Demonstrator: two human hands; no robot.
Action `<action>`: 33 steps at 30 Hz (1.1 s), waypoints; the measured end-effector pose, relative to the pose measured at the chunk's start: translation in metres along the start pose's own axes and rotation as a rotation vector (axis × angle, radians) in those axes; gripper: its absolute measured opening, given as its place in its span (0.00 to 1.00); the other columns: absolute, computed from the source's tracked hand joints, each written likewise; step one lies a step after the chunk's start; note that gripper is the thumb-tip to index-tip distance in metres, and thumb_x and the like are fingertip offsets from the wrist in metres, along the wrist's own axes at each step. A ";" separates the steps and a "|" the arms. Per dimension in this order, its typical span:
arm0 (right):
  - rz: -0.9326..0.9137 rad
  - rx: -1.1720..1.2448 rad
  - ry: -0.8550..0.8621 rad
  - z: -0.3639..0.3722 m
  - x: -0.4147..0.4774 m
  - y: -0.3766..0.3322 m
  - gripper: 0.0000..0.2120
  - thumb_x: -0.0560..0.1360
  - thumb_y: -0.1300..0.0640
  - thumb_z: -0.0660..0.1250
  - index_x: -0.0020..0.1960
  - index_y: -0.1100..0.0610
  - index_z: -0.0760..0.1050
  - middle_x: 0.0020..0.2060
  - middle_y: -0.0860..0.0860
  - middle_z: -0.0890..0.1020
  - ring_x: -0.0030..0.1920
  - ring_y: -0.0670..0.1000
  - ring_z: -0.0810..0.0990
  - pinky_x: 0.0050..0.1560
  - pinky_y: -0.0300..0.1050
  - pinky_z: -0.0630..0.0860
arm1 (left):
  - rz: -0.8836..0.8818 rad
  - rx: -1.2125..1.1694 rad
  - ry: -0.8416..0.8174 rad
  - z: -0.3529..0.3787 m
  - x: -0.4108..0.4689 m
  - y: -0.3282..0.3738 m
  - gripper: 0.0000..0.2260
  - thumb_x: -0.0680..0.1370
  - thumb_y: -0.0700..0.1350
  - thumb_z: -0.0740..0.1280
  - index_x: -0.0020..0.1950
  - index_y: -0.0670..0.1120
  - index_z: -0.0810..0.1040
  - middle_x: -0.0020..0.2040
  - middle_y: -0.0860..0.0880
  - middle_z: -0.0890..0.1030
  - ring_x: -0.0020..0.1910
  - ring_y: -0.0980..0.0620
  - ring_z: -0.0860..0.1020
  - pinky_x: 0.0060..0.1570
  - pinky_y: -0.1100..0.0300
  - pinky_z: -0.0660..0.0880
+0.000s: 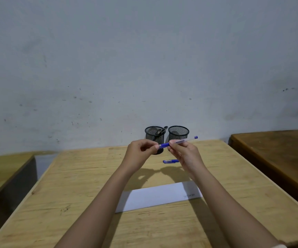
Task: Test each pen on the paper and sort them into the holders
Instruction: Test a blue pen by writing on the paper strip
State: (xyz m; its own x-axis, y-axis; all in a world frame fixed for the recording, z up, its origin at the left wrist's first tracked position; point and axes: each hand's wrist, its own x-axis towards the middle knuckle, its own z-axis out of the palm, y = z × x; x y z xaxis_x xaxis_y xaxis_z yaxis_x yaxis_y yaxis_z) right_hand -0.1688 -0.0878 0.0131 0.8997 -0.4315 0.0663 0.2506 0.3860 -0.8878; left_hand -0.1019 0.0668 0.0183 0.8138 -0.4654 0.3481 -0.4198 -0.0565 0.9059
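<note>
I hold a blue pen (pixel 189 139) level above the table, in front of two black mesh holders. My right hand (pixel 182 151) grips its clear barrel. My left hand (pixel 141 149) pinches the blue cap end. The left holder (pixel 153 136) has a dark pen leaning in it. The right holder (pixel 178 133) shows nothing inside. Another blue pen (pixel 170 161) lies on the table under my hands, partly hidden by my right hand. A white strip of paper (pixel 155 196) lies nearer to me, with scribbles at its right end.
The light wooden table (pixel 83 185) stands against a grey wall. A darker wooden table (pixel 277 151) is at the right and another surface (pixel 3 170) at the left, each across a gap.
</note>
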 end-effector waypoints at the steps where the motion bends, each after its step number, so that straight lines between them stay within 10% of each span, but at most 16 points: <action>1: 0.000 -0.014 -0.006 0.000 0.001 -0.001 0.03 0.72 0.69 0.67 0.46 0.66 0.77 0.37 0.56 0.81 0.34 0.45 0.82 0.39 0.32 0.78 | 0.001 0.007 -0.007 0.000 -0.002 0.000 0.06 0.73 0.40 0.71 0.40 0.51 0.82 0.36 0.54 0.83 0.36 0.61 0.80 0.44 0.68 0.76; 19: -0.152 -0.203 -0.134 -0.008 -0.007 -0.003 0.05 0.71 0.70 0.66 0.42 0.62 0.79 0.34 0.55 0.83 0.36 0.48 0.83 0.42 0.35 0.78 | -0.193 -0.202 -0.108 -0.007 -0.003 0.004 0.04 0.73 0.34 0.69 0.44 0.39 0.83 0.33 0.49 0.84 0.33 0.56 0.81 0.40 0.69 0.77; 33: -0.058 -0.064 0.123 -0.007 -0.003 0.006 0.01 0.72 0.67 0.68 0.43 0.64 0.78 0.38 0.56 0.81 0.35 0.45 0.81 0.44 0.33 0.79 | 0.024 0.188 0.027 0.021 -0.005 -0.001 0.06 0.74 0.40 0.70 0.49 0.43 0.84 0.39 0.48 0.83 0.40 0.54 0.79 0.45 0.61 0.74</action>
State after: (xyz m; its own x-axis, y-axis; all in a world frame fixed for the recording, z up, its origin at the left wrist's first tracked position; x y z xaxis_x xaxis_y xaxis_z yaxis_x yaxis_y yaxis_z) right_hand -0.1726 -0.0894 0.0046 0.8325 -0.5501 0.0654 0.2741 0.3066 -0.9115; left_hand -0.1137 0.0508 0.0107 0.8121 -0.4446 0.3780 -0.5051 -0.2111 0.8368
